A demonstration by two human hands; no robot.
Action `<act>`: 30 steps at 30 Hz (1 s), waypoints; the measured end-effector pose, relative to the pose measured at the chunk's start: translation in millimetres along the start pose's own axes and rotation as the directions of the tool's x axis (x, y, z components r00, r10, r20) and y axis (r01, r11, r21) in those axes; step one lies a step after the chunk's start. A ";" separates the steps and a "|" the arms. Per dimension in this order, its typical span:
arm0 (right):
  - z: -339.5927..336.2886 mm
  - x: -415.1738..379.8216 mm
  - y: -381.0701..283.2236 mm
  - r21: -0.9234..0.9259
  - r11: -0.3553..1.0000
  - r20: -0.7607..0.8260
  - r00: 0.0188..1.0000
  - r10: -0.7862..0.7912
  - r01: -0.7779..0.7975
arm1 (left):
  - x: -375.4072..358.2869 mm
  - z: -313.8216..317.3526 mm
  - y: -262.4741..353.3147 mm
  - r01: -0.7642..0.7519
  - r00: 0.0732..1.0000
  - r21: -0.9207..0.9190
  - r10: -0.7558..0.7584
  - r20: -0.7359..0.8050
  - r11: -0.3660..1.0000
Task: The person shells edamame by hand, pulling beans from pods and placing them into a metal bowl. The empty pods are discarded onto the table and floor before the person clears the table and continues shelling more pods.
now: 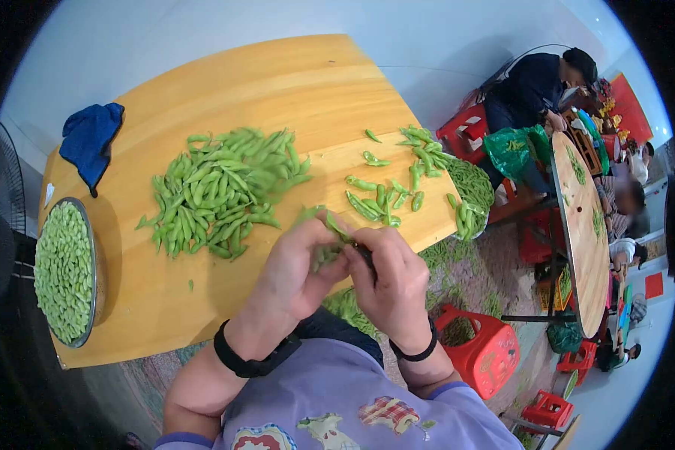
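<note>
Near the table's front edge, my left hand holds a green pod between its fingers, with more green pods partly showing behind them. Close beside it, my right hand is closed on a small dark object whose shape is mostly hidden. A large pile of green pods lies on the wooden table beyond my left hand. Several loose pods are spread beyond my right hand. On the far left stands a metal bowl full of shelled green beans.
A blue cloth lies at the table's left edge. At the right edge is a container of pods. Red stools stand on the littered floor. A person in dark clothes sits at another table, with other people beyond.
</note>
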State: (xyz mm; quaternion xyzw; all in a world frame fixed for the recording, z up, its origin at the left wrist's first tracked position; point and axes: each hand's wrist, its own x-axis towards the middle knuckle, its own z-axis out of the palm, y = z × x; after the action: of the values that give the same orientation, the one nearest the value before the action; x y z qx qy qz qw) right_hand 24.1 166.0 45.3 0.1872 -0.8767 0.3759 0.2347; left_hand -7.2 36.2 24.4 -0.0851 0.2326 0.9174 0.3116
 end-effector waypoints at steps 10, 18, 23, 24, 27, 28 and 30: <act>0.8 5.4 2.1 0.029 0.992 -0.068 0.990 0.124 -0.123 | 1.0 7.3 -10.6 -0.111 0.988 0.062 0.117 -0.099 0.992; 7.0 10.6 0.0 0.070 0.991 -0.053 0.991 0.121 -0.117 | 3.4 -8.7 -8.7 -0.152 0.988 0.002 0.152 -0.031 0.988; 2.5 20.0 3.9 0.068 0.966 -0.052 0.966 0.253 -0.250 | -1.2 -7.9 -4.3 -0.098 0.992 0.117 0.106 -0.064 0.988; 2.4 20.0 8.8 0.069 0.966 -0.051 0.966 0.252 -0.248 | -1.4 -7.6 -3.8 -0.065 0.993 0.158 0.080 -0.091 0.985; 2.2 27.2 14.1 0.167 0.934 -0.050 0.944 0.327 -0.315 | -6.8 -9.8 -1.1 -0.061 0.984 0.237 0.098 -0.147 0.970; 1.8 27.8 16.2 0.182 0.933 -0.051 0.944 0.325 -0.311 | -7.5 -10.2 -1.0 -0.063 0.975 0.283 0.119 -0.186 0.957; -2.3 26.1 16.9 0.144 0.923 -0.011 0.932 0.361 -0.356 | -3.4 -18.4 -6.1 -0.142 0.948 0.300 0.217 -0.234 0.943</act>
State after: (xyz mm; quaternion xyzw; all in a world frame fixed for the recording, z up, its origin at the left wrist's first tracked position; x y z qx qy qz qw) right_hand -5.2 174.8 51.4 0.0328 -0.8631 0.4765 0.1645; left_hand -0.6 29.7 7.0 -0.1401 0.4059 0.8805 0.2011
